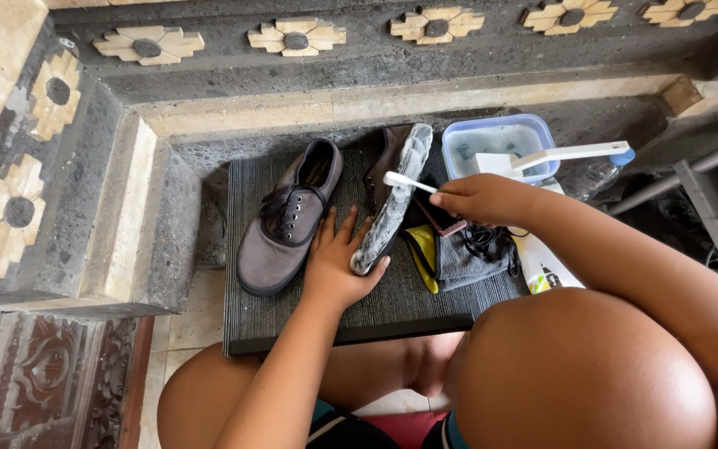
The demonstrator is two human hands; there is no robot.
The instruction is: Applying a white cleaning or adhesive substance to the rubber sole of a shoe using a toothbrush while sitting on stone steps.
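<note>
Two grey shoes on the dark ribbed mat (351, 312). One is tipped on its side, sole (392, 199) up and covered in white foam, at mat centre. Left hand (338, 264) rests flat against that tipped shoe (386, 154), fingers spread and extended, bracing it, not wrapped around. Right hand (484, 198) sits just right of the sole, fingers curled closed on one white toothbrush (409, 182), brush head touching the foamy sole. Second shoe (288, 218) stands upright, laced, on the mat's left side. One blue tub (499, 143) of soapy water at the mat's far right corner, one larger white brush (554, 155) lying across it. One grey cloth (467, 258) and one yellow item (423, 254) lie on the mat right of the tipped shoe.
</note>
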